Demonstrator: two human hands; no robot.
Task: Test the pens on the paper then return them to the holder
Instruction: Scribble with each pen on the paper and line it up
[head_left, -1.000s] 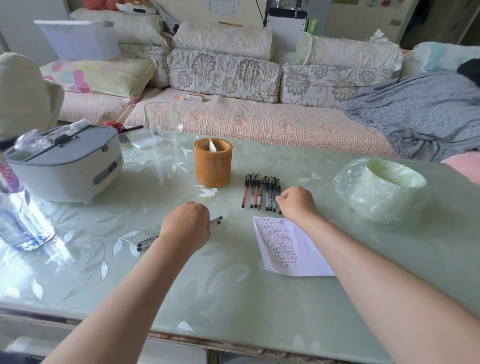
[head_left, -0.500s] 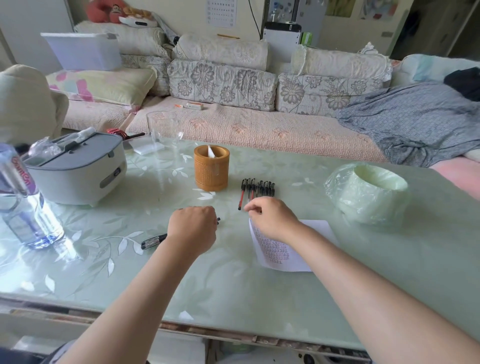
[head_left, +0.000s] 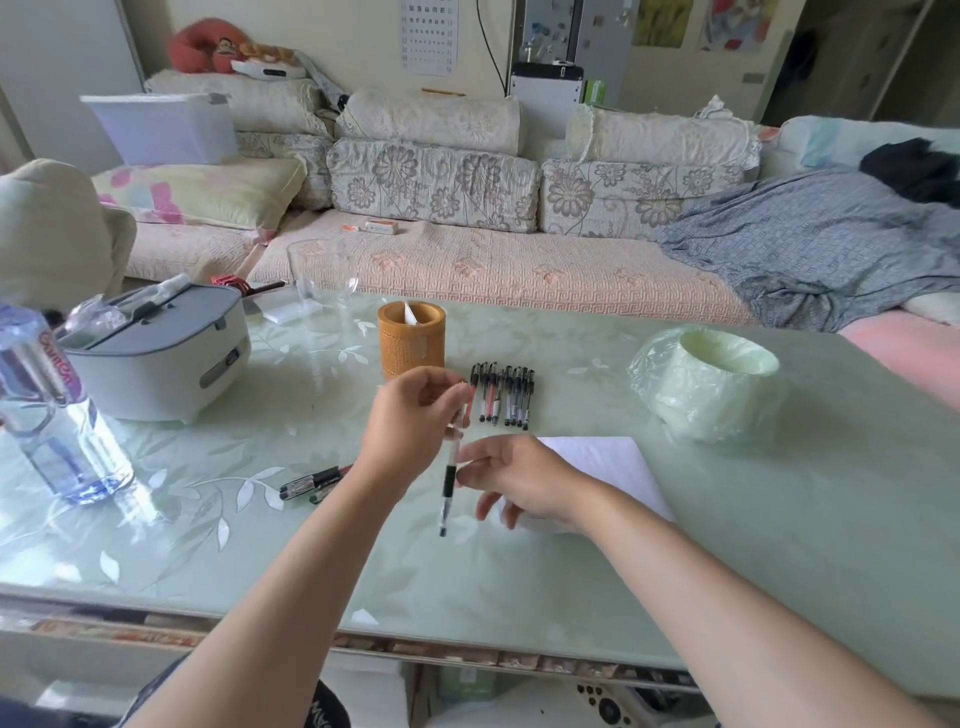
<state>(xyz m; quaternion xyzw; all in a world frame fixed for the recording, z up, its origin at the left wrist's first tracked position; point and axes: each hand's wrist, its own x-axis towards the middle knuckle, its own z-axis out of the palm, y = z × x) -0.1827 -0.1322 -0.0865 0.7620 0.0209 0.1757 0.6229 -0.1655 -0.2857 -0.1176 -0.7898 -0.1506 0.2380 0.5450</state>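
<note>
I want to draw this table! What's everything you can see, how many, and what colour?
Pen holder: one, orange-brown, mid table.
Row of pens: several, black and red, right of the holder.
Held pen: one, clear with black grip, above the table.
Loose pens: about two, dark, near the left forearm.
Paper: one, white, under the right hand.
Water bottle: one, clear, far left.
Grey box: one, grey-white, left.
Glass: one, clear, far edge.
Wrapped roll: one, pale green, right.
Table: one, green, leaf pattern.
Left hand: pinches the held pen's top.
Right hand: open, beside the pen.
</note>
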